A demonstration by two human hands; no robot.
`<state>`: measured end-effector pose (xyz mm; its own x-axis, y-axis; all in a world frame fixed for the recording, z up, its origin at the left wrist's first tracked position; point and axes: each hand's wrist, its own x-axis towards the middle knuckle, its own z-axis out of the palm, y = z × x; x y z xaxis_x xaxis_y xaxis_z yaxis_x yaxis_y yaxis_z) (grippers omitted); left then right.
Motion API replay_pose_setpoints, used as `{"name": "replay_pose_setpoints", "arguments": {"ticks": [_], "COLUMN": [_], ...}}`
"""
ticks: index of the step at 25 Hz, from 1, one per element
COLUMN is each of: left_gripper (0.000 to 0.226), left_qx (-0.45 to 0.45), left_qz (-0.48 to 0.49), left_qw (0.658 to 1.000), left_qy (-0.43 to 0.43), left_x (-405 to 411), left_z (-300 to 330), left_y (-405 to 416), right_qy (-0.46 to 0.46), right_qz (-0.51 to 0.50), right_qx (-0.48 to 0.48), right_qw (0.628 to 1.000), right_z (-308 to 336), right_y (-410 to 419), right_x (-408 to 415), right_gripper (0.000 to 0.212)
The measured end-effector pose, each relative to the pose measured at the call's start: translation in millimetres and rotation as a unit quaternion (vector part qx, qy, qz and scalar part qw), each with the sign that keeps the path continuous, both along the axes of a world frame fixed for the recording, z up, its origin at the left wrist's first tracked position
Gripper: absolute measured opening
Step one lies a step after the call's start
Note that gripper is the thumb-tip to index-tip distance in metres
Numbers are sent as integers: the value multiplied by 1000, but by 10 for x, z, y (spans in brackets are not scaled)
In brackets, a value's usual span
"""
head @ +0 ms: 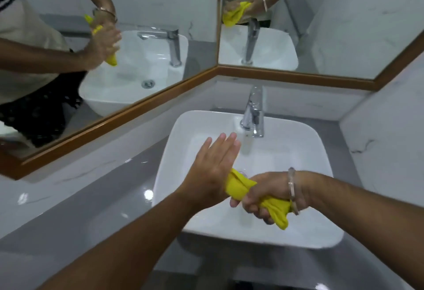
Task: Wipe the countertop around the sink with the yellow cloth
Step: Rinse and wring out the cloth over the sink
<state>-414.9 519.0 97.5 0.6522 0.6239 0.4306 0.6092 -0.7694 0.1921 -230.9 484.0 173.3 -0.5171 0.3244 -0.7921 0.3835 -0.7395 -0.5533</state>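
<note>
The yellow cloth [238, 187] is bunched into a twisted roll over the white sink basin [174, 142]. My right hand [268, 194] grips the roll in a fist, with one end poking out below the wrist. My left hand [213, 165] lies against the roll's other end with its fingers stretched out straight and close together, so it presses the cloth rather than clasping it. Water runs from the chrome faucet [253, 111] into the basin just beyond my left fingertips. The grey countertop [80, 197] stretches to the left of the sink.
Wood-framed mirrors [142, 106] line the left and back walls and reflect my arms, the cloth and the sink. A white marble wall [385, 142] stands close on the right. A narrow strip of counter lies right of the basin.
</note>
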Motion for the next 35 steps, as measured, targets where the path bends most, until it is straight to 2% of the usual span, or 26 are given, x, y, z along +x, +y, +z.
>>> {"name": "replay_pose_setpoints", "arguments": {"ticks": [2, 3, 5, 7, 9, 10, 11, 12, 14, 15, 17, 19, 21, 24, 26, 27, 28, 29, 30, 31, 33, 34, 35], "left_gripper": [57, 50, 30, 12, 9, 15, 18, 17, 11, 11, 6, 9, 15, 31, 34, 35, 37, 38, 37, 34, 25, 27, 33], "left_qx": [-49, -86, -121, -118, -139, -164, -201, -245, -346, -387, -464, -564, -654, -752, -811, -829, -833, -824, -799, -750, -588, -498, -437], "left_qz": [-23, -24, -7, -11, 7, 27, 46, 62, 94, 107, 114, 111, 119, 132, 162, 170, 174, 171, 166, 156, 127, 114, 106], "left_qw": [997, 996, 983, 949, 922, 910, 897, 883, 860, 855, 841, 800, 738, 646, 560, 527, 517, 533, 575, 643, 787, 835, 860], "left_qy": [-46, -14, 137, 292, 362, 379, 392, 396, 363, 329, 253, 173, 114, 9, -62, -81, -90, -86, -67, -22, 133, 206, 244], "left_x": [423, 540, 754, 877, 935, 945, 945, 947, 953, 951, 959, 989, 1032, 1070, 1073, 1067, 1059, 1053, 1039, 1013, 907, 843, 774], "left_z": [-79, -85, -37, 70, 129, 102, 45, -19, -175, -239, -360, -488, -560, -635, -677, -682, -686, -688, -692, -690, -652, -613, -563], "left_y": [104, 164, 305, 425, 470, 455, 424, 375, 270, 240, 198, 132, 46, -82, -142, -159, -163, -148, -127, -102, -58, -50, -48], "right_qy": [3, -10, -47, -71, -101, -147, -214, -280, -373, -389, -376, -362, -358, -323, -299, -288, -283, -282, -290, -288, -287, -277, -263], "right_qz": [16, 14, 20, 25, 42, 71, 119, 176, 246, 263, 292, 332, 362, 359, 336, 330, 331, 321, 308, 286, 259, 257, 263], "right_qx": [-27, -35, -36, -39, -31, 14, 99, 201, 391, 461, 589, 669, 686, 718, 753, 761, 755, 751, 735, 711, 593, 511, 462], "right_qw": [999, 999, 998, 996, 994, 986, 964, 922, 805, 753, 653, 558, 519, 502, 480, 478, 491, 504, 530, 575, 706, 772, 805], "right_z": [-69, -124, -261, -412, -555, -631, -730, -815, -1017, -1105, -1274, -1397, -1490, -1559, -1611, -1639, -1649, -1646, -1629, -1646, -1573, -1520, -1470], "right_y": [97, 162, 292, 365, 410, 436, 457, 462, 450, 435, 419, 444, 467, 509, 555, 579, 592, 594, 564, 528, 447, 392, 347], "right_x": [285, 396, 636, 776, 776, 731, 683, 626, 574, 575, 655, 745, 793, 793, 767, 753, 733, 718, 703, 711, 734, 757, 785], "right_gripper": [26, 25, 20, 25, 22, 21, 21, 20, 10, 4, 18, 23, 26, 24, 23, 21, 18, 19, 23, 27, 35, 41, 46]}}
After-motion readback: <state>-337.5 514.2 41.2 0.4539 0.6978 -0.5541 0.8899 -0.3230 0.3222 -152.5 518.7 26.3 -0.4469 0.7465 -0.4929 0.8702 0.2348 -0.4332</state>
